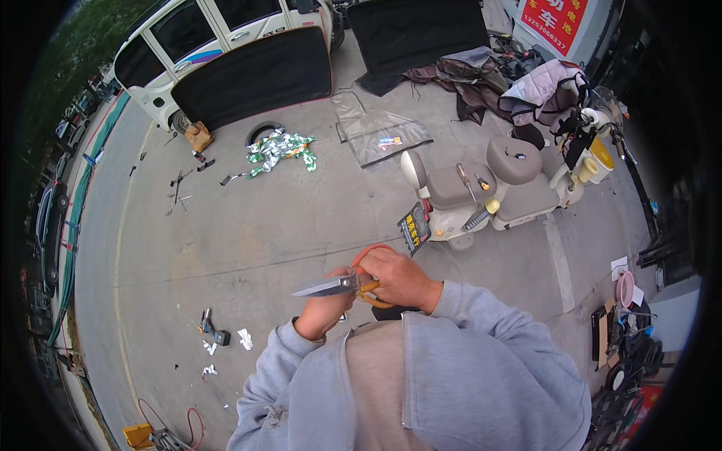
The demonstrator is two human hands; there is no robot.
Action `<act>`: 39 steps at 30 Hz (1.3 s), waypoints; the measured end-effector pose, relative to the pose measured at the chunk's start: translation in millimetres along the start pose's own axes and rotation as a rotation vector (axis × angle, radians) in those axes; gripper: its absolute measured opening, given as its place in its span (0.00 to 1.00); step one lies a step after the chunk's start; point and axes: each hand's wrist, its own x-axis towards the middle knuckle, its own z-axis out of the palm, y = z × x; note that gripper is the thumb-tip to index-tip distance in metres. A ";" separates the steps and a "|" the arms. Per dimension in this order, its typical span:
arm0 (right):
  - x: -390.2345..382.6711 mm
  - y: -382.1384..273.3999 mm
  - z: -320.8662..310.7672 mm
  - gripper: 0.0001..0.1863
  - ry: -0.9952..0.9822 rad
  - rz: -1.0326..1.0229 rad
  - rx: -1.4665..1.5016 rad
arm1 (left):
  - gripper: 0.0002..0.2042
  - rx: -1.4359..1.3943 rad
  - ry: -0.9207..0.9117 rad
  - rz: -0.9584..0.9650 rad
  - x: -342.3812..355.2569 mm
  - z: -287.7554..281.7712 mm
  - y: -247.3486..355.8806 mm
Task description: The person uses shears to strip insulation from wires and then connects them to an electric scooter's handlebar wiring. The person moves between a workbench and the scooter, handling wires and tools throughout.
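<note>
In front of my chest both hands meet at a pair of scissors (325,287). Its grey blades point left, slightly apart from my left wrist, and its orange-yellow handle loops lie toward my right hand. My right hand (402,276) is closed around the handles. Just under the blades and pivot is my left hand (323,312), its fingers curled up against the scissors; the blades cover part of them, so what they pinch cannot be made out. A beige electric scooter (526,199) stands ahead to the right, with screwdrivers (468,183) lying on its rear seat.
Black panels (263,79) lean near a white van (226,26). A clear plastic sheet (383,135), a tyre (263,131) with a crumpled green-white wrapper (282,150), and tools (179,184) lie on the concrete. A cordless drill (214,328) is at lower left; clutter (624,338) lines the right.
</note>
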 end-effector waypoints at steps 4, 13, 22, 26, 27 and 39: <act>75.3 72.7 20.7 0.04 0.059 0.039 0.033 | 0.07 0.264 0.010 0.122 95.5 -52.5 42.7; 254.4 221.0 8.9 0.08 0.203 0.016 -0.028 | 0.05 0.732 -0.095 0.233 297.4 -136.5 192.2; 344.4 351.0 -49.6 0.05 0.453 0.421 -0.275 | 0.05 0.665 -0.636 0.159 547.7 -128.6 267.6; 385.6 389.0 -78.1 0.05 0.655 0.611 -0.354 | 0.06 0.730 -0.718 0.300 633.2 -102.2 310.5; 392.1 396.3 -85.0 0.06 0.698 0.663 -0.384 | 0.05 0.701 -0.775 0.414 649.5 -92.2 319.1; 342.9 518.7 -202.9 0.11 1.688 1.066 -0.097 | 0.06 0.721 -1.546 0.730 799.3 93.6 362.0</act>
